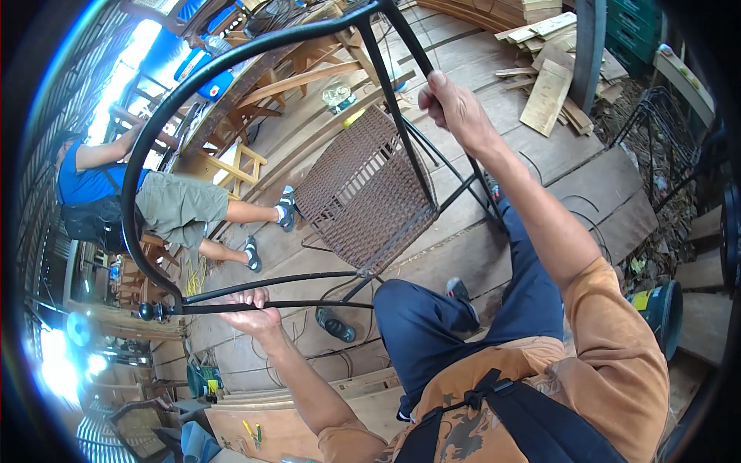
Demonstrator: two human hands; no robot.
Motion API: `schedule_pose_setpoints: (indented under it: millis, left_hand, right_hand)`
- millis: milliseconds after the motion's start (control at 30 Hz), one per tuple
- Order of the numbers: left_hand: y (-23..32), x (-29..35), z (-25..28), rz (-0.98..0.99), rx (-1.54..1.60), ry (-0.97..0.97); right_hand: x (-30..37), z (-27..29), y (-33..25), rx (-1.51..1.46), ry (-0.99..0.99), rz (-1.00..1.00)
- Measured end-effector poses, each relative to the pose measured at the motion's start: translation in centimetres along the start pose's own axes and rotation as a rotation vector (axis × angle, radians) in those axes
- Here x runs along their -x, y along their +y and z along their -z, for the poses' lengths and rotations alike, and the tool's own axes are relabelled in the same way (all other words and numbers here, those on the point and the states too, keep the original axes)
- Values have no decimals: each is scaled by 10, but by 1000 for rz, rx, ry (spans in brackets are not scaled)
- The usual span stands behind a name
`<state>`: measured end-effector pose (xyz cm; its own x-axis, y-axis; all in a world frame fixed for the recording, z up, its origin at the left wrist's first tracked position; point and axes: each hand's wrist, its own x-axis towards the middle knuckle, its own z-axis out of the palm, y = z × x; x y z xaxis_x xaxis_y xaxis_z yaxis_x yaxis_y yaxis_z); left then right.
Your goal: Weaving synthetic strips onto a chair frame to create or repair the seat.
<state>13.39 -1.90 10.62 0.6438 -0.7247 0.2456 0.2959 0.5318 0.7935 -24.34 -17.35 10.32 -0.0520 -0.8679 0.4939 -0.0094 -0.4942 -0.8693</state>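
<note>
A chair with a black metal tube frame point(193, 71) and a brown woven seat point(370, 185) is held tilted in front of me. Part of the weave has open gaps where bare strands show. My right hand point(457, 112) is closed round an upper tube on the far right side. Lower down on the left, my left hand point(253, 315) has its fingers curled round the tubes near the frame's rounded corner. Small black knobs point(152, 311) stick out at that corner.
A person in a blue shirt point(100, 166) stands at a wooden workbench on the left. Loose wood pieces point(549, 89) lie by a post point(590, 54) at far right. Hand tools point(253, 434) rest on a plank near my left arm. Cut strands point(590, 212) are scattered on the board floor point(602, 181).
</note>
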Motion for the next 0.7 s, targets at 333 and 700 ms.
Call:
schedule_pose_setpoints:
  millis: [333, 700]
  left_hand:
    - [-25, 6, -27, -209, -42, -113]
    - [-109, 73, -103, -85, -81, -516]
  right_hand:
    - [-119, -36, 27, 91, -91, 54]
    - [-181, 52, 130, -9, 82, -158]
